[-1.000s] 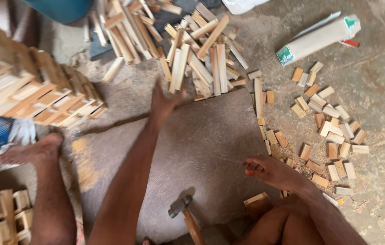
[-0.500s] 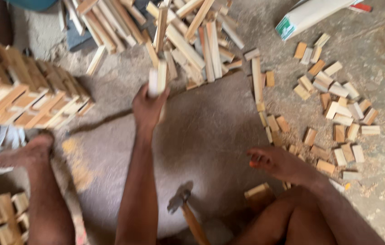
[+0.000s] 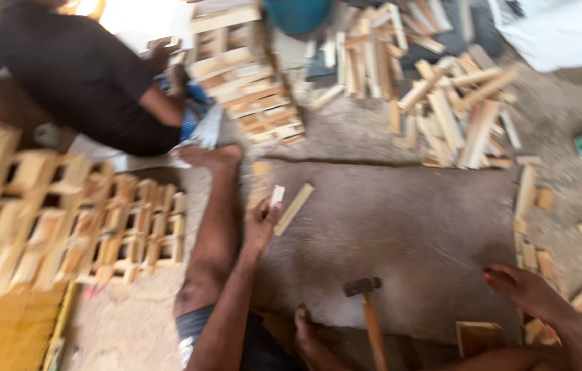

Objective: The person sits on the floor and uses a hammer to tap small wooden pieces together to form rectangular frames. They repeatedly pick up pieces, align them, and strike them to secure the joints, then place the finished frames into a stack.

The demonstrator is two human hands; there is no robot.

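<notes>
My left hand (image 3: 261, 223) is shut on a couple of pale wooden slats (image 3: 293, 207), held just above the grey mat (image 3: 414, 227) between my legs. At the bottom edge my right hand (image 3: 306, 338) rests low, beside the wooden handle of a hammer (image 3: 368, 302) that lies on the mat; its fingers are partly cut off and blurred. My left foot (image 3: 212, 156) and right foot (image 3: 524, 288) lie on either side of the mat.
A loose pile of slats (image 3: 455, 110) lies at the far right. Small wood blocks (image 3: 531, 206) line the mat's right edge. Stacked slat lattices (image 3: 64, 227) stand on the left, another stack (image 3: 243, 75) farther back. A person in black (image 3: 78, 69) sits at top left.
My left hand reached into the slat pile, took slats and drew back toward me with them. The view swung left, bringing the other person and the lattice stacks into sight.
</notes>
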